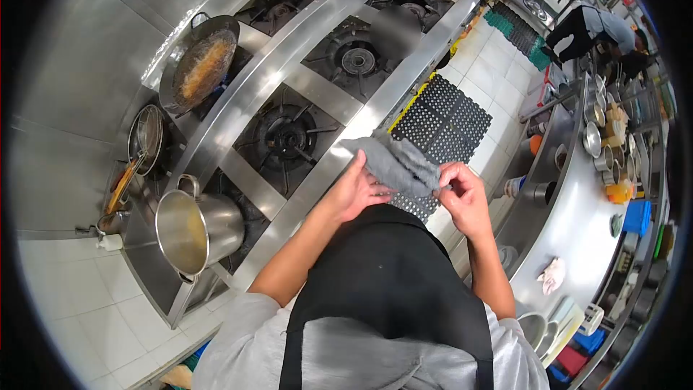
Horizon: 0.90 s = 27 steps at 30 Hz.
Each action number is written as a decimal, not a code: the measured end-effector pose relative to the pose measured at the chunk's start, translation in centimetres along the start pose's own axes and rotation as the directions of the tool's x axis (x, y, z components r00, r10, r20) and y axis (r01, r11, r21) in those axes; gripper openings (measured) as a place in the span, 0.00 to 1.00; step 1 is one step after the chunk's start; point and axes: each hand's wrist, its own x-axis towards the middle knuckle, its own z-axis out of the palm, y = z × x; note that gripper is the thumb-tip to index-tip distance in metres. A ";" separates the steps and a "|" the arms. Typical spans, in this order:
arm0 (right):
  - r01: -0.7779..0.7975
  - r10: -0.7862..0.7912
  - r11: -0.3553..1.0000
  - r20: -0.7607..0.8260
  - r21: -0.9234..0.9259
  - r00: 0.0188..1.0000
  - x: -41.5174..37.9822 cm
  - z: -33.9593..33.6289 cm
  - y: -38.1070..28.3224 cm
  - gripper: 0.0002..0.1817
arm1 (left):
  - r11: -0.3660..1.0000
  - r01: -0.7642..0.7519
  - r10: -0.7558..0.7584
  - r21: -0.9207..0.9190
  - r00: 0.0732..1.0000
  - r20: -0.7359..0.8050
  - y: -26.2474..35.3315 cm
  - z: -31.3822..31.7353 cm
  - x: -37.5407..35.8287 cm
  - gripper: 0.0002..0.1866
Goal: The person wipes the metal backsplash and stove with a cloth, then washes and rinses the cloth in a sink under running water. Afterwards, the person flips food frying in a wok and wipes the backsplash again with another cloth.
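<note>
A crumpled grey cloth (404, 167) is stretched between my two hands, in front of the black apron. Its left end lies against my left hand (350, 191), held at the thumb, with the other fingers spread just below it. My right hand (465, 198) pinches the cloth's right end between thumb and fingertips. Beyond the cloth, to the left, is the stove edge with its nearest burners (285, 137).
On the stove's left stand a large steel pot (227, 224), a strainer (146, 141) and a wok (177, 90) with browned food in oil. A steel counter (577, 224) with a cloth (552, 274) runs along the right. Black mats (451, 119) cover the floor; another person (595, 29) bends at the far right.
</note>
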 end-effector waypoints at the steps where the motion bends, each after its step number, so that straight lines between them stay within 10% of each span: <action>1: -0.030 0.030 1.000 -0.009 0.008 1.000 0.8 -0.8 0.5 0.15 | 0.995 -0.055 0.059 -0.087 0.997 0.052 0.6 1.7 1.6 0.36; 11: -0.233 0.230 0.972 -0.119 -0.011 0.966 18.8 -9.0 3.7 0.26 | 0.941 -0.099 0.201 -0.322 0.932 0.302 8.1 7.3 20.0 0.27; 17: 0.071 -0.152 0.931 -0.204 -0.359 0.967 29.3 -17.0 1.4 0.02 | 0.969 -0.220 0.236 -0.112 0.958 0.164 14.0 9.6 28.0 0.23; 21: 0.036 -0.015 0.995 -0.213 0.097 0.977 36.3 -20.6 0.2 0.08 | 0.927 -0.364 0.366 -0.085 0.931 -0.002 19.2 12.2 30.0 0.22; 27: -0.293 0.184 0.697 0.232 0.654 0.955 49.4 -24.1 0.1 0.07 | 0.878 -0.454 0.441 -0.149 0.890 -0.111 23.4 11.3 33.7 0.21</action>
